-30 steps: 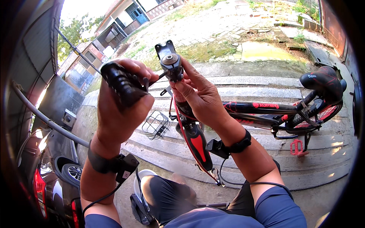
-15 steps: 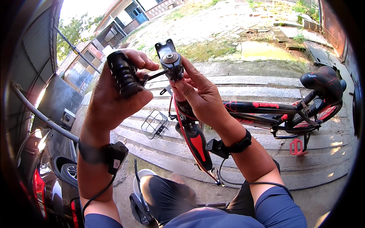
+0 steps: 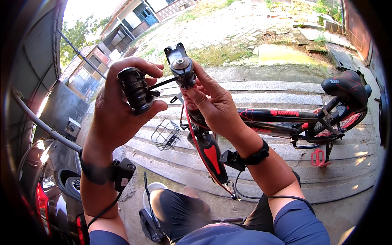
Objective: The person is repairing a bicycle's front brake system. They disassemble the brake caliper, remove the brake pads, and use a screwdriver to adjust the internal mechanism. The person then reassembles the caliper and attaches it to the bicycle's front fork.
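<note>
My left hand (image 3: 116, 118) curls around a black, ribbed folding hex key set (image 3: 135, 90). One thin key (image 3: 164, 83) sticks out of it and reaches the side of a black bicycle stem (image 3: 181, 67); whether its tip sits in a bolt is hidden. The stem stands on the front of a black and red bicycle (image 3: 281, 116), with a round bolt cap on top and its forked end pointing away from me. My right hand (image 3: 216, 106) grips the stem from the right, thumb and fingers closed around its lower part, above the red head tube (image 3: 192, 100).
A black wire basket (image 3: 166, 134) lies on the stone steps left of the bicycle. The front mudguard (image 3: 210, 155) points toward me. A dark car (image 3: 61, 196) stands at lower left. By my knee is a white, round-rimmed object (image 3: 152, 188). Cables run from both wrist straps.
My left hand has turned the hex key set slightly, its fingers spreading a little wider around it. The stem has shifted very slightly left; my right hand stays on it.
</note>
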{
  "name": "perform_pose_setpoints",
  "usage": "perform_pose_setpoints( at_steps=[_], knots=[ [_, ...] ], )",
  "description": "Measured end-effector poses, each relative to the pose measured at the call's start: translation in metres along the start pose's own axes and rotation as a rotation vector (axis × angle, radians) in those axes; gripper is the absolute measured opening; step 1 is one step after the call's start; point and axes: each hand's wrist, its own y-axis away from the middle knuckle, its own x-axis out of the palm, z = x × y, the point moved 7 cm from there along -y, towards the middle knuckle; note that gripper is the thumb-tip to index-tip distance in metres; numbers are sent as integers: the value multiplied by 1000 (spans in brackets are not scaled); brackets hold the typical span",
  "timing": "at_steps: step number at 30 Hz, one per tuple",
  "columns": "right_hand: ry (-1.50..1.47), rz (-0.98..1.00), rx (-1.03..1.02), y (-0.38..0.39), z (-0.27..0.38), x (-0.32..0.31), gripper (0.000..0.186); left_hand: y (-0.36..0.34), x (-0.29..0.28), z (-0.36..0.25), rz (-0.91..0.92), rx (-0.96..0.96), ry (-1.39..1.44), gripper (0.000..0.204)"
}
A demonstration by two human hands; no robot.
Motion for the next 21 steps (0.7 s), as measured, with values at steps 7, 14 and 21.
perform_pose_setpoints(
  at_steps=[7,14,21],
  knots=[
    [-25,-11,26,0,1,-1,57,0,-1,9,6,-127,74,69],
    [-26,-14,8,0,2,-1,57,-4,-6,-5,-40,57,-272,76],
    [-86,-18,8,-1,4,0,58,-7,-6,-25,-65,277,-774,98]
  ],
)
